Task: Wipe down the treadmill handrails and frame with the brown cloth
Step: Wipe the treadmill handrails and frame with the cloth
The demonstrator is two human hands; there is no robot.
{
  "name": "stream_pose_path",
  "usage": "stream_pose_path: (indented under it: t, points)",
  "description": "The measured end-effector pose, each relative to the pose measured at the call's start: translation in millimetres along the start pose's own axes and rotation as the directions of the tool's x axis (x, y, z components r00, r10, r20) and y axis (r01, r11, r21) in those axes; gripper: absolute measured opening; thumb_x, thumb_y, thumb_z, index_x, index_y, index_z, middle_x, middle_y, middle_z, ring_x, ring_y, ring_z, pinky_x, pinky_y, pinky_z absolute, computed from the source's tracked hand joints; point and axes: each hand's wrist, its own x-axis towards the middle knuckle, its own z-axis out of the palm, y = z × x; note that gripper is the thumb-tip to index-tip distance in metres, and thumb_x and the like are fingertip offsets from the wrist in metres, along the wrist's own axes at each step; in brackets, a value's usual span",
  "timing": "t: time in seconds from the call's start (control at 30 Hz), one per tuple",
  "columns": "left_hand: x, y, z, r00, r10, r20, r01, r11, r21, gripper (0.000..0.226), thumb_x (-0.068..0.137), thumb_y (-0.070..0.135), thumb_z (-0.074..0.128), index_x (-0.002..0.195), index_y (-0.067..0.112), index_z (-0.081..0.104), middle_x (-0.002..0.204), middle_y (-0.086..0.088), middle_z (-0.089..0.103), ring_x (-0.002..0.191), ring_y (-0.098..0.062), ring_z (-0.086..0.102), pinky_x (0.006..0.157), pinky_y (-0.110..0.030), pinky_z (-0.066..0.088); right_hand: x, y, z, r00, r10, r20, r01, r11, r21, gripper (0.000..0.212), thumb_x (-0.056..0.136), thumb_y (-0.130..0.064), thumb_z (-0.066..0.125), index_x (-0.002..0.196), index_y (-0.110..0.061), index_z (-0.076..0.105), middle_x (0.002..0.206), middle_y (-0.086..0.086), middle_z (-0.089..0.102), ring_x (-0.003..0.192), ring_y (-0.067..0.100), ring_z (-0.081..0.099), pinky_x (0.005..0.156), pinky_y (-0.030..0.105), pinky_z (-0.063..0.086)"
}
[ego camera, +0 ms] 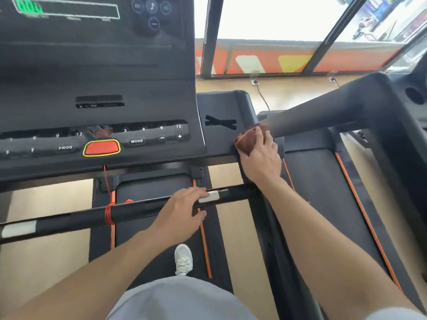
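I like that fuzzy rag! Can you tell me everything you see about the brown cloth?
The brown cloth looks soft and fuzzy, reddish-brown, bunched into a wad. The right hand presses it against the black treadmill frame, at the console's right corner where the side rail begins. Fingers cover much of it; only its upper and left parts show.

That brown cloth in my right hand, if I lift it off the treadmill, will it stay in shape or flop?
The brown cloth will probably flop: it lies bunched and creased under the right hand. It likely weighs little and, looking fuzzy, should grip the frame rather than slide.
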Motion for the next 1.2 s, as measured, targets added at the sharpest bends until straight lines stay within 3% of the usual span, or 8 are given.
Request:
stream_pose_path:
  t: [0.23, 0.43, 0.53, 0.6, 0.67, 0.77, 0.93, 1.2]
  points:
    - [-34, -1, 7, 0.991, -0.071, -0.115, 0.057, 0.991, -0.124, 0.038, 0.096, 0.019, 0.063, 0.133, 0.029, 0.06, 0.142, 0.027, 0.042, 0.138, 0.017, 0.019, 0.119, -0.008, 0.008, 13, -57, 23, 0.897, -0.437, 0.074, 0.436, 0.9, 0.027, 0.056, 0.092, -0.045, 0.063, 0.144, -0.03, 0.051, 0.163, 0.0, 0.04, 0.155, 0.027, 0.026, 0.128, 0.045, 0.017]
    - [-86, -3, -6, 0.907, -0.38, -0.18, 0.265, 0.848, -0.459, 0.033, 0.097, 0.033, 0.064, 0.13, 0.035, 0.06, 0.13, 0.028, 0.059, 0.119, 0.022, 0.047, 0.107, -0.013, 0.04, -75, -105, -15, 0.964, -0.148, 0.22, 0.003, 0.836, 0.549, 0.011, 0.1, -0.037, 0.053, 0.105, -0.041, 0.061, 0.097, -0.001, 0.076, 0.075, 0.021, 0.076, 0.071, 0.039, 0.062]
    - [-111, -4, -21, 0.78, -0.622, 0.06, 0.273, 0.252, -0.928, 0.047, 0.09, 0.055, 0.056, 0.126, 0.025, 0.062, 0.127, 0.001, 0.069, 0.111, -0.007, 0.068, 0.102, -0.039, 0.054, -145, -130, -22, 0.853, -0.27, 0.446, -0.213, 0.599, 0.772, 0.03, 0.1, 0.002, 0.049, 0.1, -0.024, 0.066, 0.073, 0.003, 0.07, 0.047, 0.007, 0.063, 0.044, 0.018, 0.048]
    - [-137, -13, -28, 0.764, -0.603, 0.23, 0.119, -0.219, -0.968, 0.064, 0.09, 0.069, 0.043, 0.123, 0.018, 0.066, 0.123, -0.013, 0.07, 0.106, -0.029, 0.071, 0.09, -0.051, 0.058, -189, -140, -6, 0.71, -0.526, 0.468, -0.038, 0.635, 0.771, 0.037, 0.094, 0.002, 0.057, 0.116, -0.026, 0.066, 0.085, -0.013, 0.074, 0.076, -0.007, 0.069, 0.069, 0.014, 0.056]
    - [-175, -24, -32, 0.757, -0.614, 0.224, -0.015, -0.358, -0.934, 0.075, 0.093, 0.074, 0.033, 0.121, 0.015, 0.071, 0.121, -0.018, 0.07, 0.108, -0.03, 0.069, 0.093, -0.047, 0.054, -228, -154, 14, 0.442, -0.75, 0.492, 0.296, 0.64, 0.709, 0.057, 0.081, -0.023, 0.07, 0.132, -0.046, 0.059, 0.128, -0.039, 0.058, 0.13, -0.011, 0.049, 0.114, 0.022, 0.039]
    - [-250, -35, -30, 0.66, -0.738, 0.142, -0.244, -0.39, -0.888, 0.07, 0.089, 0.067, 0.052, 0.125, 0.008, 0.069, 0.12, -0.021, 0.069, 0.11, -0.03, 0.067, 0.102, -0.046, 0.05, -282, -185, 40, 0.067, -0.83, 0.553, 0.45, 0.52, 0.726, 0.058, 0.085, -0.051, 0.072, 0.139, -0.049, 0.05, 0.14, -0.055, 0.034, 0.146, -0.018, 0.019, 0.121, 0.013, 0.011]
    - [-398, -58, 3, 0.436, -0.886, 0.156, -0.523, -0.391, -0.757, 0.052, 0.088, 0.04, 0.066, 0.128, 0.007, 0.068, 0.123, -0.02, 0.07, 0.118, -0.038, 0.065, 0.11, -0.053, 0.044, -392, -233, 92, 0.299, -0.798, 0.523, 0.395, 0.603, 0.693, 0.039, 0.092, -0.043, 0.073, 0.128, -0.044, 0.06, 0.129, -0.024, 0.063, 0.122, -0.001, 0.057, 0.105, 0.029, 0.048]
    - [-628, -55, 77, 0.017, -0.999, 0.03, -0.503, -0.034, -0.863, 0.022, 0.092, 0.028, 0.069, 0.11, 0.017, 0.073, 0.099, -0.015, 0.079, 0.092, -0.035, 0.075, 0.089, -0.054, 0.059, -613, -271, 157, -0.147, -0.645, 0.75, 0.361, 0.671, 0.648, 0.016, 0.093, -0.022, 0.077, 0.109, -0.025, 0.073, 0.097, -0.01, 0.079, 0.093, 0.007, 0.074, 0.078, 0.017, 0.053]
